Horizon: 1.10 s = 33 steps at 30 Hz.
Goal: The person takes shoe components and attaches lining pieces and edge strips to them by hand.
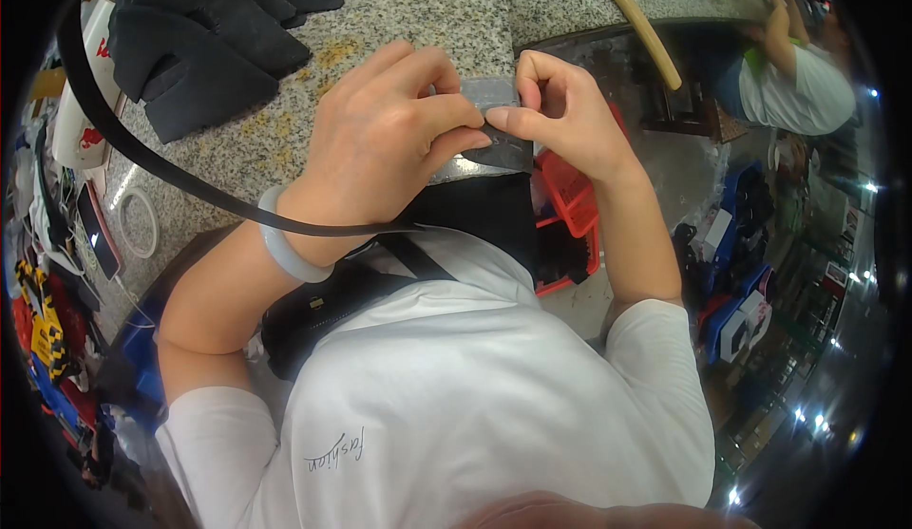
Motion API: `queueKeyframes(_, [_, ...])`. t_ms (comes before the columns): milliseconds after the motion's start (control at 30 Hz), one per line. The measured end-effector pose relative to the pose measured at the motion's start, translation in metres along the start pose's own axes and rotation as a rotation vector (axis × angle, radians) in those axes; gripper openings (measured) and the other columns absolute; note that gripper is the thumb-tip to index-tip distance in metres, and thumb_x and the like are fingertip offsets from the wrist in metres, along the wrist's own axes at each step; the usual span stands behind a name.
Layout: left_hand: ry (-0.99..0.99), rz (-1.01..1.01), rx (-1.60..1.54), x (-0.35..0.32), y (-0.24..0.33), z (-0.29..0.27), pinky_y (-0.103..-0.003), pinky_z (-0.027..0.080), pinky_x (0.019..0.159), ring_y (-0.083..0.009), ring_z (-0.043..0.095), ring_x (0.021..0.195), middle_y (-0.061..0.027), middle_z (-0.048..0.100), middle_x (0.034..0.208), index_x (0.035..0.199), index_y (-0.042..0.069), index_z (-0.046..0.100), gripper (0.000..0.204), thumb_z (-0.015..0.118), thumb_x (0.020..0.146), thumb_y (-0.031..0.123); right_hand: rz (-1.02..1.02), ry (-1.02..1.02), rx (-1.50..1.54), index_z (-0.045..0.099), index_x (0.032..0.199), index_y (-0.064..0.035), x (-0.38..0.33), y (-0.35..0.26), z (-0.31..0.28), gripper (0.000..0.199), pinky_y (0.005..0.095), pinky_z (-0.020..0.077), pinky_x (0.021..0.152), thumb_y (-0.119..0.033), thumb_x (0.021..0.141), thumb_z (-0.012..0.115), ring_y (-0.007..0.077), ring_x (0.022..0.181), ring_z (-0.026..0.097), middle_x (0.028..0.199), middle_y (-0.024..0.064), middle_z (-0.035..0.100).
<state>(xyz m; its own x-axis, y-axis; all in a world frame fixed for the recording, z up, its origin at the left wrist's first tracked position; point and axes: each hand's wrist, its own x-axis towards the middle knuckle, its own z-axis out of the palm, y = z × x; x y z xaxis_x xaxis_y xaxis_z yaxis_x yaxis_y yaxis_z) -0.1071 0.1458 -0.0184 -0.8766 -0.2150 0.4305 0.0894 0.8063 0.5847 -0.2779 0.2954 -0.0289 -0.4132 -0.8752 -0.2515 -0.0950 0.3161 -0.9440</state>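
Over the front edge of the speckled stone counter, my two hands meet with their fingertips almost touching. My left hand, a pale bangle at its wrist, pinches thumb against forefinger. Thumb and curled forefinger are also closed on my right hand. Whatever small dark thing lies between the fingertips is too hidden to name. Directly beneath them is a grey flat plate, with a dark grey piece on its near part. A long black strap curves from the upper left, passing across my left wrist.
Black cut foam-like pieces are piled on the counter at far left. A wooden handle lies at the far right. Red plastic baskets stand below the counter. Another person sits at right, near blue bins.
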Motion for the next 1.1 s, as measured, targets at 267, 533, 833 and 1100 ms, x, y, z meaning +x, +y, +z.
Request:
queueKeyframes(267, [0.016,0.015,0.131,0.002,0.006,0.002,-0.033,0.047,0.065,-0.0207,0.057,0.078,-0.0003,0.060,0.084,0.085,0.014,0.076,0.026,0.085,0.068,0.031,-0.080,0.018,-0.121,0.043,0.072,-0.0081,-0.008,-0.001,0.003,0.030,0.0238,0.0336,0.054,-0.009,0.075,0.072,0.0036,0.064,0.040,0.067,-0.0059,0.044])
queueKeyframes(533, [-0.056,0.066,0.070,0.007,0.000,0.000,-0.035,0.045,0.069,-0.0212,0.057,0.081,-0.0001,0.058,0.089,0.085,0.016,0.076,0.022,0.084,0.068,0.028,-0.017,-0.056,0.235,0.044,0.072,-0.0108,-0.003,0.011,-0.003,0.029,0.0212,0.0342,0.056,-0.004,0.080,0.071,0.0013,0.065,0.041,0.069,-0.0089,0.044])
queueKeyframes(833, [-0.036,0.075,0.100,0.005,0.003,0.000,-0.036,0.042,0.074,-0.0219,0.059,0.086,0.0002,0.059,0.089,0.084,0.017,0.076,0.018,0.082,0.071,0.027,-0.038,-0.150,0.100,0.041,0.071,-0.0123,0.002,0.012,-0.009,0.035,0.0207,0.0318,0.054,-0.005,0.081,0.074,0.0006,0.065,0.042,0.069,-0.0078,0.047])
queueKeyframes(1100, [-0.012,0.043,0.134,0.000,0.009,0.002,-0.035,0.041,0.073,-0.0206,0.059,0.085,0.0022,0.060,0.087,0.083,0.018,0.076,0.017,0.083,0.070,0.025,-0.049,-0.144,0.039,0.040,0.071,-0.0129,0.001,0.007,-0.007,0.036,0.0209,0.0301,0.053,-0.006,0.080,0.075,0.0004,0.064,0.040,0.068,-0.0081,0.045])
